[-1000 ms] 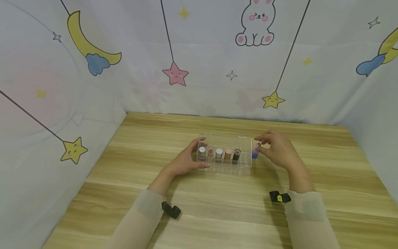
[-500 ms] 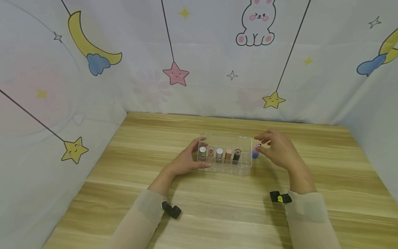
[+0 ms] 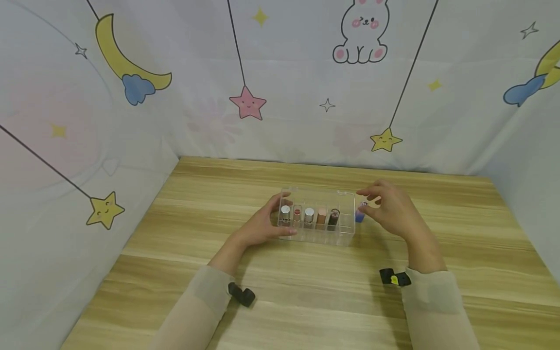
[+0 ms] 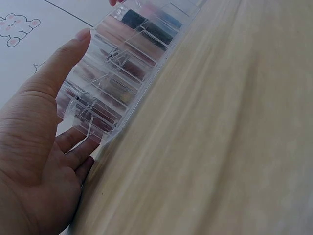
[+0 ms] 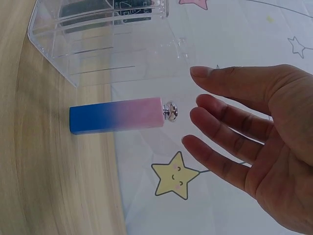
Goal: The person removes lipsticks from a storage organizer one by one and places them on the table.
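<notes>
A clear plastic lipstick organizer [image 3: 317, 236] stands on the table, with several lipsticks upright in its compartments. A silver-capped lipstick [image 3: 286, 212], a brown one [image 3: 321, 216] and a dark one [image 3: 334, 217] are among them; the compartment at the right end holds none. My left hand [image 3: 261, 226] grips the organizer's left end, thumb along the front and fingers behind. Just right of the organizer stands a blue-to-pink lipstick [image 5: 117, 116] with a silver knob on top. Around that knob my right hand [image 5: 254, 132] hovers, thumb and fingers loosely bent and apart from it.
The wood-grain table [image 3: 306, 301] meets a white cloth backdrop [image 3: 297, 131] printed with stars, moons and a rabbit. Cloth also rises along the left and right sides. Both wrists carry small black camera mounts [image 3: 241, 294].
</notes>
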`<act>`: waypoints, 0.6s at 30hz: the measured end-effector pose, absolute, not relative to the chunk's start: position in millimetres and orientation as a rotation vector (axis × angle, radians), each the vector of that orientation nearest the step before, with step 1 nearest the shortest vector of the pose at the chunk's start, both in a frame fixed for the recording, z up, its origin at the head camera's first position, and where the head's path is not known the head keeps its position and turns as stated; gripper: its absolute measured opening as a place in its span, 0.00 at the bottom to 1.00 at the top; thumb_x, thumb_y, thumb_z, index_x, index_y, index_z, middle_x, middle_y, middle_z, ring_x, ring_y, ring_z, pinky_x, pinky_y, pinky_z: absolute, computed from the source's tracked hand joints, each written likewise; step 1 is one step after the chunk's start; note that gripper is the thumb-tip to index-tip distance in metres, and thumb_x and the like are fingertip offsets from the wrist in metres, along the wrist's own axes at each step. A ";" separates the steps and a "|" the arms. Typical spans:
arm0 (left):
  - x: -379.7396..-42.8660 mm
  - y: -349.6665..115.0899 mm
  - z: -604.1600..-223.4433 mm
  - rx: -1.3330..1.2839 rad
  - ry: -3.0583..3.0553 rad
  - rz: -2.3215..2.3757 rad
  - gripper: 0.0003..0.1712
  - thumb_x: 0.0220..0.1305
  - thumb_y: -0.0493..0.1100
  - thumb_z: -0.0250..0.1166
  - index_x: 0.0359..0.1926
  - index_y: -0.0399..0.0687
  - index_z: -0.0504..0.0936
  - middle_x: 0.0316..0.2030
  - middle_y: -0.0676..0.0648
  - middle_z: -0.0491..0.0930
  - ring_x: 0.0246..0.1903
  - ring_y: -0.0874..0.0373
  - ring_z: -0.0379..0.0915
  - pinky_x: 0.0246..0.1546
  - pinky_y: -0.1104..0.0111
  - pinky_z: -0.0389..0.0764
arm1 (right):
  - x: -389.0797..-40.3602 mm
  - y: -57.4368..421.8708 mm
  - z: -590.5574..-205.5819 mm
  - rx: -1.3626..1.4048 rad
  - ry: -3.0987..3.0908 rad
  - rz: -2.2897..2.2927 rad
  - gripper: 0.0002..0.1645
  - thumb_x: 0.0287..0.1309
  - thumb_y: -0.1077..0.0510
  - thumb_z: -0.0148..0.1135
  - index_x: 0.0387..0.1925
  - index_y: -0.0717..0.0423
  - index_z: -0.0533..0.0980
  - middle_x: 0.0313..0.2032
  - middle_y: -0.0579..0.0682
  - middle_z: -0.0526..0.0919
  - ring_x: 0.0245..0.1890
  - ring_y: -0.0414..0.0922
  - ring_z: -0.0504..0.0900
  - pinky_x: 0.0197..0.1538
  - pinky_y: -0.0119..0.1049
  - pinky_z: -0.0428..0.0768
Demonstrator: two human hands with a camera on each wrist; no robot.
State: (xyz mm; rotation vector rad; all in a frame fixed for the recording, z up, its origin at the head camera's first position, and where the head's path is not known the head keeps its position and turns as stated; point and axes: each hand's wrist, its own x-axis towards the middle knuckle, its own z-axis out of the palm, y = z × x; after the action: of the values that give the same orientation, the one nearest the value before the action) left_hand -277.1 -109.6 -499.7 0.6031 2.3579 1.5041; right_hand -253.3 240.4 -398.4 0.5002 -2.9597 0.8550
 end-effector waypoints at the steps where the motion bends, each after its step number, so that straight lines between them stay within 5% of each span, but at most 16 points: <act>1: -277.2 -109.6 -499.7 0.603 2.359 1.503 0.59 0.56 0.52 0.81 0.80 0.66 0.54 0.73 0.53 0.68 0.78 0.47 0.58 0.76 0.38 0.54 | -253.3 240.3 -398.2 0.504 -2.958 0.857 0.21 0.64 0.59 0.71 0.58 0.59 0.83 0.56 0.58 0.81 0.53 0.58 0.83 0.55 0.57 0.82; 18: -279.7 -110.0 -502.2 0.615 2.377 1.486 0.60 0.54 0.58 0.81 0.80 0.66 0.54 0.72 0.55 0.69 0.77 0.46 0.59 0.75 0.37 0.56 | -248.5 234.3 -393.1 0.596 -2.920 0.861 0.21 0.64 0.61 0.71 0.58 0.58 0.82 0.57 0.58 0.81 0.52 0.58 0.84 0.55 0.57 0.83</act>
State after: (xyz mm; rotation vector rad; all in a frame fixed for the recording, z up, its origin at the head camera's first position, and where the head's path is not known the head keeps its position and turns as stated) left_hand -279.7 -110.0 -502.2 0.6154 2.3771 1.4863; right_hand -248.5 234.3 -393.1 0.5961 -2.9199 0.8606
